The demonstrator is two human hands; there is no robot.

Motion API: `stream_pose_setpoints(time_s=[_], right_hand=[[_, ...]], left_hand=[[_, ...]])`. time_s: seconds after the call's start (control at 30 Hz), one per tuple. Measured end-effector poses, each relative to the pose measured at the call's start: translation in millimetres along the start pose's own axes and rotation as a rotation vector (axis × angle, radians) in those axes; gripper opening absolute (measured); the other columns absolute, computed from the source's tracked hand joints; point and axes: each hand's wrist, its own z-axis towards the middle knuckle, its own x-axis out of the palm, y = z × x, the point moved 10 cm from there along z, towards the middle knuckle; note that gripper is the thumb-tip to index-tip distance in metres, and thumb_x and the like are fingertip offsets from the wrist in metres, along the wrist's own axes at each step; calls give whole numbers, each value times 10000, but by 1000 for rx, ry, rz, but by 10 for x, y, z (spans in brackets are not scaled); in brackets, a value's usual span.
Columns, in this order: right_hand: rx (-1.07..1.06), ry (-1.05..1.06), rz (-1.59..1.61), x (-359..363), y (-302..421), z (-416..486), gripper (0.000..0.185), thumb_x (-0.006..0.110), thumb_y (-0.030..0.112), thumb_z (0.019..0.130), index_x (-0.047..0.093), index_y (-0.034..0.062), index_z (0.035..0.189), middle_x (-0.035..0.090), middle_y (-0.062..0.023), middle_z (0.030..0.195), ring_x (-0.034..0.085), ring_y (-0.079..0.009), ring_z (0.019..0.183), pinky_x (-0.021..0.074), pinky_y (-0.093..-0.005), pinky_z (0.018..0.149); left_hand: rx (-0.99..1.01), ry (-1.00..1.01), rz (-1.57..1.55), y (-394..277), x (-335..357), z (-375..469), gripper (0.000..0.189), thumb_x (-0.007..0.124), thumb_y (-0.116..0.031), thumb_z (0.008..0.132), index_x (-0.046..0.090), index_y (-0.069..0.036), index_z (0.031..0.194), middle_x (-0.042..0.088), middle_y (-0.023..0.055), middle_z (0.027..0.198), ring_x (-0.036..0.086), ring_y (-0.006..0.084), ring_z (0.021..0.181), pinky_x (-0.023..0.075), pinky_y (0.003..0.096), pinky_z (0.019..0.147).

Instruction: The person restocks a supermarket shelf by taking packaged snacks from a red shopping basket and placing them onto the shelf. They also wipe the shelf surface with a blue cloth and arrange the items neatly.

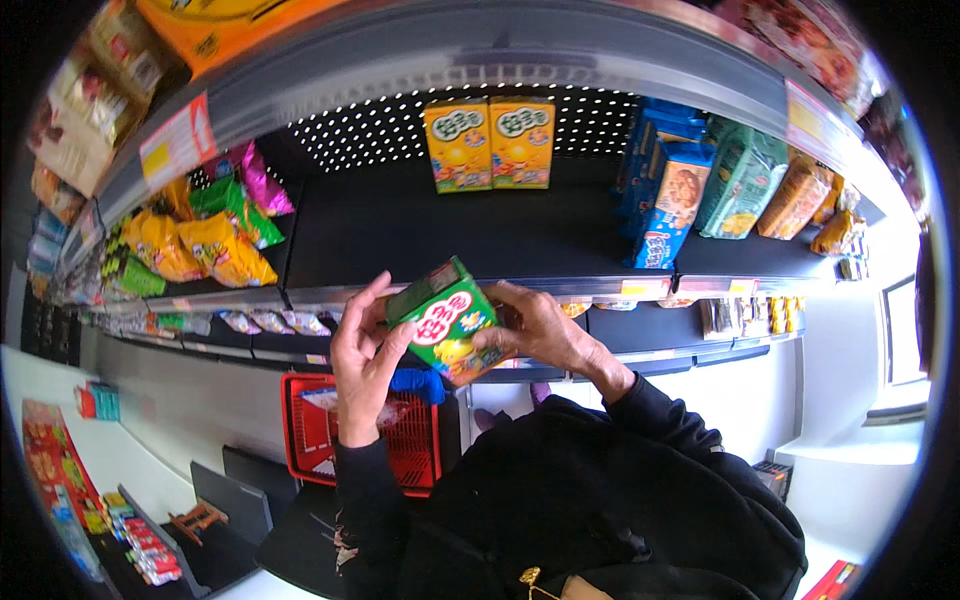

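A green snack box (444,324) with a white and red printed panel is tilted between my two hands, in front of the shelf edge. My left hand (367,349) holds its left side, the thumb laid on the printed front. On the other side, my right hand (529,322) grips the box with fingers behind and thumb over the lower front. Behind it, two yellow snack boxes (490,145) stand upright side by side at the back of the black shelf (450,240), against a perforated panel.
Blue cookie packs (670,202) and a green biscuit pack (742,180) stand at the right. Yellow snack bags (226,247) lie at the left. Below sits a red shopping basket (311,442) with packages and something blue. A lower shelf (630,330) runs under the shelf edge.
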Motion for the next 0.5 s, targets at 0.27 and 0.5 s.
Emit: stream_pose_setpoints(time_s=[0.27, 0.5], right_hand=[[-159, -535, -74, -999, -405, 65, 618, 854, 343, 919, 642, -7, 1383, 718, -149, 999, 667, -198, 797, 556, -342, 702], [-130, -739, -200, -1397, -571, 269, 551, 854, 217, 930, 636, -27, 1373, 703, -154, 1099, 736, -222, 914, 614, -329, 778]], left_hand=[[-30, 111, 37, 646, 844, 626, 424, 714, -51, 1029, 587, 20, 1427, 691, 133, 1317, 685, 174, 1172, 596, 314, 966], [32, 51, 191, 1038, 1077, 1279, 441, 716, -125, 1046, 596, -8, 1455, 718, 96, 1258, 702, 132, 1067, 631, 299, 855]])
